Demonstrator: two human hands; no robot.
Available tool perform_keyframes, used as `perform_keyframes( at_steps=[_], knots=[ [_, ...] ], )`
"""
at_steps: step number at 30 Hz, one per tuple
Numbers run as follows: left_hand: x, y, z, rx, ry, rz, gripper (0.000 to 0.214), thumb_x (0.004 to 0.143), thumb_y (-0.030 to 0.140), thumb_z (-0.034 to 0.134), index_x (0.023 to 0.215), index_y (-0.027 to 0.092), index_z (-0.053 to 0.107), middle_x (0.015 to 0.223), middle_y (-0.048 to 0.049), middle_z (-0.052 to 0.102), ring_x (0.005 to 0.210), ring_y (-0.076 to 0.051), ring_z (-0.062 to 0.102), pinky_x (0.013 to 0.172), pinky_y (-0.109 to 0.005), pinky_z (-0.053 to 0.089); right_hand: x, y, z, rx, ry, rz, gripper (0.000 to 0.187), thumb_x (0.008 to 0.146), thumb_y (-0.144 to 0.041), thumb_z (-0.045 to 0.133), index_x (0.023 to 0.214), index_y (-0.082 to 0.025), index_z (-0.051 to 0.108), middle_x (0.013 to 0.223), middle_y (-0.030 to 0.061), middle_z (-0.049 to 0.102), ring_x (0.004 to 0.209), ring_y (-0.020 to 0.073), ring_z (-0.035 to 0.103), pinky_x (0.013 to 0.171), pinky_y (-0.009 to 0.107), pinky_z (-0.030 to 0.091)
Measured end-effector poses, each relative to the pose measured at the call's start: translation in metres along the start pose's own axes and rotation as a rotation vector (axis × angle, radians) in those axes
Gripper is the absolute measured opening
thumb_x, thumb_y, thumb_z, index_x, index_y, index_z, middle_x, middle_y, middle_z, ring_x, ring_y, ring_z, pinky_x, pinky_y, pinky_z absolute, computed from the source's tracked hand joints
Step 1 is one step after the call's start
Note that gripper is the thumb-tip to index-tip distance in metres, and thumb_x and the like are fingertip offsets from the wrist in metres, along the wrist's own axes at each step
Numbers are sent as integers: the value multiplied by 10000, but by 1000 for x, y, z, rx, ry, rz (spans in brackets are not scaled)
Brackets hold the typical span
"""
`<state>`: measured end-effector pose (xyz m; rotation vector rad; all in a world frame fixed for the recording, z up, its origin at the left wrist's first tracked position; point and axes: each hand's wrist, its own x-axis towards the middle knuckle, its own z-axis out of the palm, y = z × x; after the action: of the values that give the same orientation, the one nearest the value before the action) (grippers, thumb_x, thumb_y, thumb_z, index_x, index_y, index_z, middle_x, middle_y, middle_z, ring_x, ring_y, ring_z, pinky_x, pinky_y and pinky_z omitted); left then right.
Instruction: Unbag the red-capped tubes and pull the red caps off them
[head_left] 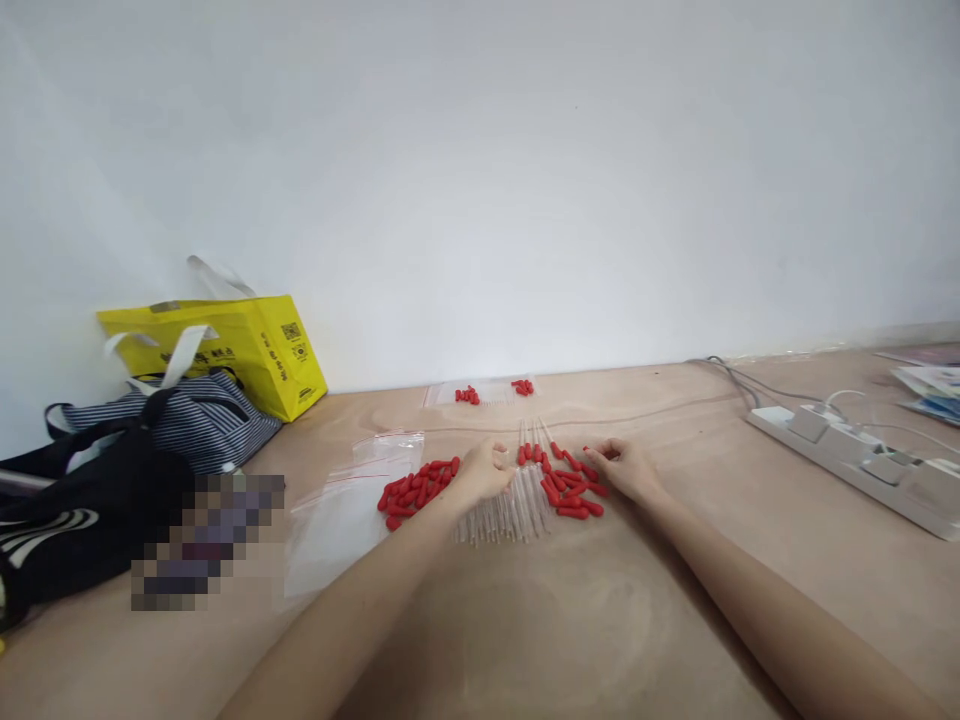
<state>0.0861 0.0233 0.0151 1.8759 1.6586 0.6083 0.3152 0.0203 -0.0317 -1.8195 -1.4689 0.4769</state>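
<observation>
My left hand is over the upper left of a row of clear glass dropper tubes. Its fingers are curled together, and whatever is between them is too small to make out. On the right, my right hand is closed with a bit of red at its fingertips, seemingly a red rubber bulb. Loose red bulbs lie just left of that hand. Another pile of red bulbs is beside my left wrist. Beyond the tubes, several droppers with red bulbs fitted lie side by side.
Clear zip bags lie left of the pile. Near the wall rests a bag of packed droppers. A yellow bag, a striped bag and a black bag stand left. A white power strip with plugs and cables is right.
</observation>
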Motion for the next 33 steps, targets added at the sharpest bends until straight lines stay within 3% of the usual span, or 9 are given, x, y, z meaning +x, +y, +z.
perform_keyframes(
  at_steps=[6, 12, 18, 22, 24, 26, 29, 33],
  knots=[
    [8, 2, 11, 153, 13, -43, 296, 614, 152, 609, 902, 173, 544, 590, 10, 635, 611, -153, 610, 516, -205, 396, -1, -2, 7, 38, -51, -72, 311, 665, -488, 528, 634, -200, 642, 571, 2, 636, 560, 151, 567, 578, 258, 359],
    [8, 4, 11, 236, 62, 16, 240, 589, 166, 652, 814, 180, 568, 685, -12, 641, 703, -162, 612, 599, -211, 404, -2, -9, 14, 53, -34, -138, 326, 679, -484, 514, 706, -188, 647, 644, 26, 647, 598, 148, 562, 566, 241, 365],
    [-14, 6, 4, 256, 155, 146, 224, 703, 249, 571, 911, 169, 555, 763, -33, 617, 734, -167, 585, 669, -253, 415, -7, -17, 16, -98, -16, -207, 297, 707, -475, 491, 644, -229, 644, 697, 10, 657, 737, 183, 574, 667, 274, 354],
    [-42, -15, -7, 247, 259, 303, 197, 775, 233, 475, 958, 187, 534, 809, -23, 585, 780, -157, 548, 728, -273, 409, -3, -15, 13, -107, -10, -170, 336, 762, -433, 410, 689, -210, 651, 716, 24, 662, 701, 170, 582, 616, 251, 362],
    [-56, -33, -13, 277, 394, 547, 156, 790, 228, 452, 900, 180, 551, 770, -25, 574, 751, -165, 525, 726, -301, 406, 1, -15, 11, -111, -14, -143, 325, 764, -418, 406, 716, -210, 650, 692, 17, 661, 650, 157, 582, 590, 245, 363],
    [-68, -51, -18, 339, 471, 683, 133, 798, 226, 445, 837, 180, 564, 746, -28, 575, 726, -169, 508, 716, -319, 396, 6, -18, 11, -123, -23, -117, 296, 750, -411, 426, 717, -218, 648, 665, 7, 656, 626, 154, 581, 576, 245, 361],
    [-78, -67, -23, 369, 541, 732, 128, 799, 208, 446, 802, 181, 571, 759, -34, 585, 730, -169, 498, 702, -316, 390, 15, -28, 15, -161, -41, -89, 253, 695, -429, 496, 660, -227, 643, 661, 11, 650, 665, 176, 582, 594, 264, 363],
    [-82, -70, -23, 356, 541, 722, 131, 798, 191, 445, 776, 183, 574, 745, -30, 579, 715, -160, 493, 679, -300, 390, 24, -41, 25, -220, -70, -53, 256, 593, -476, 588, 592, -225, 640, 714, 53, 651, 777, 239, 573, 659, 325, 368]
  ],
)
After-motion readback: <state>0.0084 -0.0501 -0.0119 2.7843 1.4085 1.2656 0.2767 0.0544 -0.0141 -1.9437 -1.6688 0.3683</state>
